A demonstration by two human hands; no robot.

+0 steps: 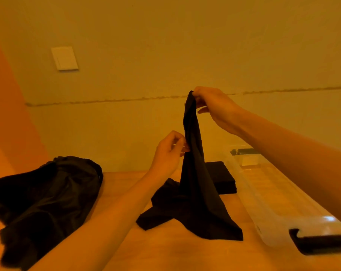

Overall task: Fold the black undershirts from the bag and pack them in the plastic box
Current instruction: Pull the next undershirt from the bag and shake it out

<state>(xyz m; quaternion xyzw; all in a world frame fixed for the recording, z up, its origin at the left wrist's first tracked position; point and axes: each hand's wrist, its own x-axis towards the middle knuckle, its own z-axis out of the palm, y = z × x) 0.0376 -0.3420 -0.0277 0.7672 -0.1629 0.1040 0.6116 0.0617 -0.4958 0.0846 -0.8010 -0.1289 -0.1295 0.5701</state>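
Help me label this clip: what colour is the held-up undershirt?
The undershirt is plain black, no pattern visible; the head view, the only one, shows it.

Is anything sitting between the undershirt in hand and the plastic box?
Nothing lies directly between the undershirt and the plastic box. A folded black stack sits beside the box's left wall, farther back. Whether the clear box has a lid on cannot be told.
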